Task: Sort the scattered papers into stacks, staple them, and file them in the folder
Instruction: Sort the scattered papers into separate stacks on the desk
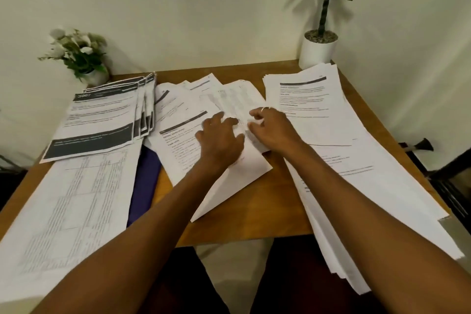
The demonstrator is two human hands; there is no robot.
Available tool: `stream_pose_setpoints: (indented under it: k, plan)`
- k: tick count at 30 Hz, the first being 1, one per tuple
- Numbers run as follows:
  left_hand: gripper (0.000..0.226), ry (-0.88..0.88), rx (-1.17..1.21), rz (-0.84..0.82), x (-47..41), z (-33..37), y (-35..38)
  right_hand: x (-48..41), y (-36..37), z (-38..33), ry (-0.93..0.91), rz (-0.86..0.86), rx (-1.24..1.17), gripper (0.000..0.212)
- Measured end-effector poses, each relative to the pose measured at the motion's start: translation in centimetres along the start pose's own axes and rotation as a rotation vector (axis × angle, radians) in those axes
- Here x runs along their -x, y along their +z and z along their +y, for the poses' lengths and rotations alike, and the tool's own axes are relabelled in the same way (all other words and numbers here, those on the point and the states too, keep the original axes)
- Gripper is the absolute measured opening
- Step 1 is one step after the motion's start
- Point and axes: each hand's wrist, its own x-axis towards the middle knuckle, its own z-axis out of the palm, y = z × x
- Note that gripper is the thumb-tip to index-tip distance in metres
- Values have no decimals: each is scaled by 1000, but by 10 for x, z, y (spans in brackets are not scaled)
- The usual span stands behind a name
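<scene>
Up close, the left hand's [219, 137] fingers [230, 121] are spread and lightly bent, tips pressing on the loose heap of white printed sheets [183, 120] at the middle of the brown wooden table [254, 211]. The right hand [272, 127], wearing a silver ring [265, 108], has its fingers bent close together at the edge of a pale sheet in that heap; blur hides whether they pinch it. Just left of the heap lies a dark blue folder [145, 181], partly under a long table-printed paper stack [68, 199] and a fanned stack of dark-banded forms [96, 120]. Right of the hands sits a thick stack of text pages [313, 109]. Behind stand a white-potted tall green plant [317, 51] and a small pot of white flowers [79, 53].
</scene>
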Motion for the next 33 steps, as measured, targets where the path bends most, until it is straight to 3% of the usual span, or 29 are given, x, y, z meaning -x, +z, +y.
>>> stream_pose_setpoints:
  k: [5,8,11,16,20,24,30,33]
  plan:
    - [62,-319,18,-19,31,-72,-26,8,42,-17,-4,-153,273,83]
    - [66,-333,38,-63,43,-92,-26,7,52,-26,25,-130,174,87]
    - [69,-286,80,-41,48,-97,-26,5,51,-37,61,-150,38,85]
    - [83,-297,159,4,48,-96,-31,8,39,-36,103,-123,-160,60]
    - [88,-303,378,103,44,-90,-35,12,4,-23,180,-35,-410,51]
    - [71,-183,576,32,36,-58,-43,11,-35,7,259,104,-602,40]
    - [61,-51,672,-42,7,16,-29,11,-76,54,302,364,-662,51]
    - [53,-3,684,-64,-13,42,-9,10,-84,75,255,472,-500,40]
